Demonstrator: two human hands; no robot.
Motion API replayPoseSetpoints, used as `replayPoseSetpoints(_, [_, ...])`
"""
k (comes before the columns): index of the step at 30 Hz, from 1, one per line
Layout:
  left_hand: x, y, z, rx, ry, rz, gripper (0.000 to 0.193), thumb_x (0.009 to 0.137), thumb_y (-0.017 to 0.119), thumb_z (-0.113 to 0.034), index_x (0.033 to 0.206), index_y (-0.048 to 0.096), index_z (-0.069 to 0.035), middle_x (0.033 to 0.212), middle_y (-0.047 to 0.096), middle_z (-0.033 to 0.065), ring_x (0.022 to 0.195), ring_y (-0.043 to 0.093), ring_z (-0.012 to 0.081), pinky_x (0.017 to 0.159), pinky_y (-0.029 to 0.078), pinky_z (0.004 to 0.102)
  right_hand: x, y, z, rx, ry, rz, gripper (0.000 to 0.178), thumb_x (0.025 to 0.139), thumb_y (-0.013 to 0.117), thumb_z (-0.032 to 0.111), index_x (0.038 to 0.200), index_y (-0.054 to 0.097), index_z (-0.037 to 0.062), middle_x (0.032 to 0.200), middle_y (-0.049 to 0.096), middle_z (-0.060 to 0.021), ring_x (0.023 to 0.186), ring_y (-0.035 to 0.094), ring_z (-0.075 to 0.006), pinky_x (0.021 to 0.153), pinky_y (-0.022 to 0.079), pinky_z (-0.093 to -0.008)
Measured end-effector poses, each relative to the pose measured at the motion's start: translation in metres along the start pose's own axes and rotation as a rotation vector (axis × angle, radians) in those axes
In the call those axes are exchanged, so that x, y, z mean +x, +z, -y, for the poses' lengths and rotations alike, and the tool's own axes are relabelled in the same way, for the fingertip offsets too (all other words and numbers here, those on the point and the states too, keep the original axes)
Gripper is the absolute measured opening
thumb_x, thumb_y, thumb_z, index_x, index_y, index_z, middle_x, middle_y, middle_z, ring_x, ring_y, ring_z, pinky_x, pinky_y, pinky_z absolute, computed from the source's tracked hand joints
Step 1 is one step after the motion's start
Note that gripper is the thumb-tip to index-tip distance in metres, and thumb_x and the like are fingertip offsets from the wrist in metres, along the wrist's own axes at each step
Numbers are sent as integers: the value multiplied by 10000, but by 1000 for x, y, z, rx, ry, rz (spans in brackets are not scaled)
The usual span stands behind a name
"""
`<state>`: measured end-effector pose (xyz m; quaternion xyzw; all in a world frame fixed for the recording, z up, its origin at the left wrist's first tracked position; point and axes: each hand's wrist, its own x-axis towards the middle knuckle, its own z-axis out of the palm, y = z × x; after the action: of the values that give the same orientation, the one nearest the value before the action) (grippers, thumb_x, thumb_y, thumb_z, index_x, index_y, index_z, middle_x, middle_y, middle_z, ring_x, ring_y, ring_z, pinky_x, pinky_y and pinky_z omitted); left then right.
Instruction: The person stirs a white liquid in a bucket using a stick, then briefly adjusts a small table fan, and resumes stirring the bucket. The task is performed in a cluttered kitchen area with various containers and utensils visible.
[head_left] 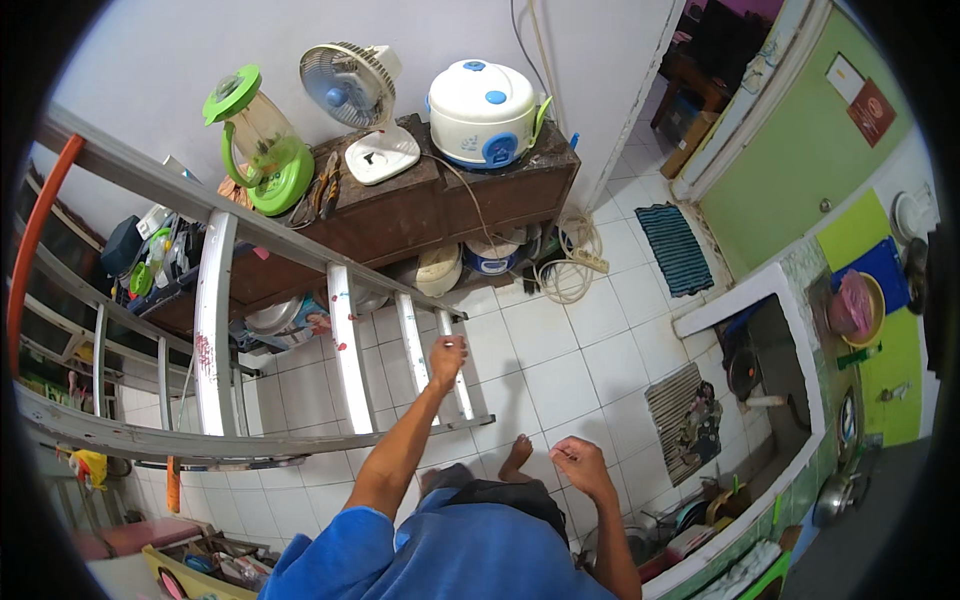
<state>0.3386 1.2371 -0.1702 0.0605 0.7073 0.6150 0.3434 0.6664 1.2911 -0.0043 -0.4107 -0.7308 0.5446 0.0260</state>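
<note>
My left hand (448, 362) is stretched forward, its fingers curled into a fist. In the picture it overlaps the lowest rungs of an aluminium ladder (343, 345); whether it touches them, I cannot tell. Anything inside that fist is hidden. My right hand (583, 466) is raised in front of my body on the right, thumb and fingers drawn together, and I cannot make out what, if anything, they pinch. The ladder leans across the left side, paint-spotted, with an orange strip along its upper part. Below my hands, a bare foot (517, 458) shows on white floor tiles.
On a dark wooden bench (400, 205) stand a green blender (262, 150), a desk fan (365, 105), pliers (328, 190) and a white rice cooker (482, 112). A coiled hose (570, 270) lies below. Rightward are a mat (674, 250), a floor grate (683, 425) and a tiled counter (822, 350).
</note>
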Motion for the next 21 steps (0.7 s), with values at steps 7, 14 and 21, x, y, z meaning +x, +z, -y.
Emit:
replayPoseSetpoints(7, [30,-1,-64,-238,-76,-223,388,866,613,-341,1055,489,-25,1042,589,136,878,609,228,758,517,352,77,-59,-8,46,-79,143,144,821,650,122,874,639,-11,721,626,-41,623,569,-95,553,483,-229])
replayPoseSetpoints(14, [90,-11,-158,-561,90,-369,287,875,626,-253,1010,552,-11,914,619,82,777,608,156,664,516,275,161,-69,60,-107,-198,400,209,814,664,195,895,642,4,721,627,-46,621,571,-99,563,478,-247])
replayPoseSetpoints(21, [173,-18,-231,-761,157,-490,241,871,629,-213,987,569,-10,880,623,67,777,618,152,649,520,245,248,-95,88,-94,-20,458,206,808,638,222,895,664,37,788,665,-65,761,622,-145,685,486,-290])
